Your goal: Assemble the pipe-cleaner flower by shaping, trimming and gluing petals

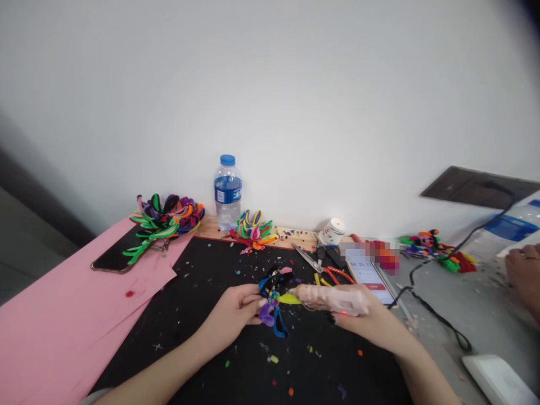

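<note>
My left hand [241,306] pinches a small pipe-cleaner flower [266,316] with blue, purple and yellow loops, above the black mat [189,349]. Wrapped in my right hand [366,322] is a pale hot glue gun [333,299], a small red light glowing on its side. Its nozzle points left and reaches the yellow loop of the flower; whether it touches the loop I cannot tell. Behind the glue gun lie scissors [311,261] and red-handled pliers [337,274].
A water bottle [228,194] and pipe-cleaner flowers [253,230] stand by the wall. A dark phone [113,256] lies on pink paper [54,315]. At right are a lit phone [369,275], a black cable [447,320], a white box [498,378] and another person's hand [525,275].
</note>
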The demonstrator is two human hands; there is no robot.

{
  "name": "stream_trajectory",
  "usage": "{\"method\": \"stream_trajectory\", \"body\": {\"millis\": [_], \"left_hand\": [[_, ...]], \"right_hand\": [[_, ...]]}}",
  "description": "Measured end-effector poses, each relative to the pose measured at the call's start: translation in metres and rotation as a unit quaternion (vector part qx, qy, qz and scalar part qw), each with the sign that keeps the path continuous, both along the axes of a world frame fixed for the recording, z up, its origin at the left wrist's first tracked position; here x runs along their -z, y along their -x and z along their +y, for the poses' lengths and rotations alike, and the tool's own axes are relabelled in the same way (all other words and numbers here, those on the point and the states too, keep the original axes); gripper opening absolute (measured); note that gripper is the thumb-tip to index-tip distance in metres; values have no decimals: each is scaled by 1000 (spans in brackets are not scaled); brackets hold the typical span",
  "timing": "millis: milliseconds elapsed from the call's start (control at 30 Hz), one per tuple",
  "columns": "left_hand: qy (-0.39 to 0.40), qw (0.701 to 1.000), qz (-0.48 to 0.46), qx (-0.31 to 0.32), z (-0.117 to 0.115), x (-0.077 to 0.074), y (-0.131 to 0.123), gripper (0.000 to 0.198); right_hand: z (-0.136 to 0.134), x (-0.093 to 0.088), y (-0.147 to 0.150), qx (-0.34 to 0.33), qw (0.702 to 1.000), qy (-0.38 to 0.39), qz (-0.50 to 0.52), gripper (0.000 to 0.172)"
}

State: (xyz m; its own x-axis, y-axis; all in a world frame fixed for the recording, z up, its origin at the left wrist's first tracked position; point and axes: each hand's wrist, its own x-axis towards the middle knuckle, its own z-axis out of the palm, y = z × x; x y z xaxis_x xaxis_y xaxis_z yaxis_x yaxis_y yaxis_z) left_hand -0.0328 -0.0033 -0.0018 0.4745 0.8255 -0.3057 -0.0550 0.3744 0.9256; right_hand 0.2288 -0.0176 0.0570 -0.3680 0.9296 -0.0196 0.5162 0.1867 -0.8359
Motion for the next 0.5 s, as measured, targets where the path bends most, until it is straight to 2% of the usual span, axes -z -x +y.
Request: {"method": "stream_trajectory", "body": {"millis": [200, 500], "left_hand": [[-11, 1000, 2, 1, 0, 2, -1, 37], [-20, 1000, 3, 11, -1, 2, 0, 35]], "right_hand": [[-4, 30, 15, -3, 1000, 14, -22, 14], [-6, 37, 18, -2, 1000, 12, -22, 9]]}}
